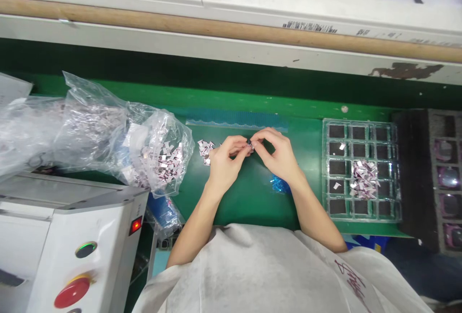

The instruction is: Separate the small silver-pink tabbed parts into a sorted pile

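Note:
Over the green work surface, my left hand [227, 161] and my right hand [276, 151] meet at the fingertips. Between them they pinch a small silvery metal piece [250, 146]; its exact kind is too small to make out. Both hands are closed on it. Just left of my left hand lies a small pile of similar silvery pieces [205, 150], partly hidden by that hand. Under my right wrist is a heap of shiny blue film bits [279, 184].
On the left are clear plastic bags [97, 125] full of small metal pieces. A white machine [86, 236] with a red button [72, 292] stands front left. A clear compartment tray [326, 178] holds more pieces on the right, beside a black foam tray [415, 178].

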Motion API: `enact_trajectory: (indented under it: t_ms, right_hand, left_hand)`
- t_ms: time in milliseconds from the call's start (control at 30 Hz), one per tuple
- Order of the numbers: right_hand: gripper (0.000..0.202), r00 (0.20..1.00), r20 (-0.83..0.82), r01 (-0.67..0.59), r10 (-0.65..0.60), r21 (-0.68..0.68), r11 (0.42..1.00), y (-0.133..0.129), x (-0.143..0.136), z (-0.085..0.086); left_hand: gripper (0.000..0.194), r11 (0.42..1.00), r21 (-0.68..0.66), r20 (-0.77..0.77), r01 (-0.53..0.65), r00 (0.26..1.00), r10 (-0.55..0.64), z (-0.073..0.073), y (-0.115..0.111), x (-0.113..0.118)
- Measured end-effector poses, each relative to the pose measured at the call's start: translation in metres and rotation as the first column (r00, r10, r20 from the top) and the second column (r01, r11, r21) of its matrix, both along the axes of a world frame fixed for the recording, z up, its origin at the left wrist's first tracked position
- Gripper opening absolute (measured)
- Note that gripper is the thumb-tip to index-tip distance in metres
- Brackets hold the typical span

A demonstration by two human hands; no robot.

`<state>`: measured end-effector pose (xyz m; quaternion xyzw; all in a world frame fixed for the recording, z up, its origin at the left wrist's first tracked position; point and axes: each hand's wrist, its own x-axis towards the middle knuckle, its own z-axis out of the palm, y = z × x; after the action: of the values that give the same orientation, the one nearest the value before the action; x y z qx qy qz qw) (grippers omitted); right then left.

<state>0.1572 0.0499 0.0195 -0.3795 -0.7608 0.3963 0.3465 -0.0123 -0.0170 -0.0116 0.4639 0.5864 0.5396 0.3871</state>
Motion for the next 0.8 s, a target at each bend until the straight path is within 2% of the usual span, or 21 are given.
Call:
enact_trajectory:
  t_ms: [133,533,633,800]
  right_hand:
    - [0.010,0.999,0.013,0.030,-0.030,-0.005,1.000,0.0001,0.0005,0.0013]
    - [0.011,0.999,0.045,0.006,-0.007,0.028,1.000,0.0009,0.0008,-0.0026]
    - [0.015,1.000,-0.001,0.005,-0.005,-0.028,1.000,0.0011,0.0017,-0.0031]
    - [0.040,0.995,-0.068,-0.089,0.077,-0.191,0.978,0.0012,0.0050,-0.0025]
  left_hand:
    - [0.019,1.000,-0.006,0.027,-0.001,1.000,0.001,0.0000,0.0002,-0.0005]
    - [0.020,0.999,-0.028,0.059,0.020,0.998,-0.018,-0.0001,-0.0014,-0.0004]
    - [0.022,0.999,-0.037,0.072,0.033,0.997,-0.031,-0.0011,-0.0018,-0.0013]
    - [0.028,0.993,-0.076,0.064,0.091,0.994,-0.087,0.0005,-0.0031,-0.0031]
